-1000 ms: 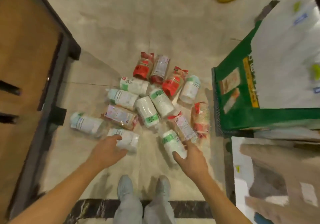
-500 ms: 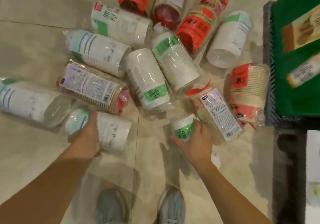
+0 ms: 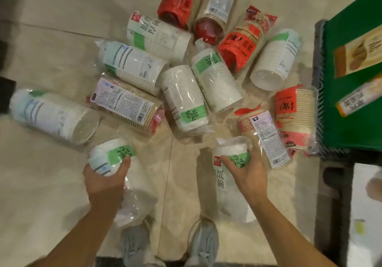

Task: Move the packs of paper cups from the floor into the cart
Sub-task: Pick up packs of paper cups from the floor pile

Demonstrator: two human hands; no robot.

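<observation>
Several plastic-wrapped packs of paper cups lie scattered on the tiled floor, some white with green labels (image 3: 215,80), some red (image 3: 241,41). My left hand (image 3: 103,177) grips a white pack with a green label (image 3: 112,155), lifted and tilted toward me. My right hand (image 3: 248,173) grips another white and green pack (image 3: 231,186), held upright off the floor. The green cart (image 3: 351,93) stands at the right edge, its inside hidden from view.
A dark frame (image 3: 334,194) rises below the cart at the right. My two grey shoes (image 3: 202,244) stand on the floor just below the held packs. A large white pack (image 3: 51,115) lies at the far left, by a dark furniture edge.
Both hands have closed on a pack each and lifted them off the floor toward me. The camera has moved lower and closer to the pile.
</observation>
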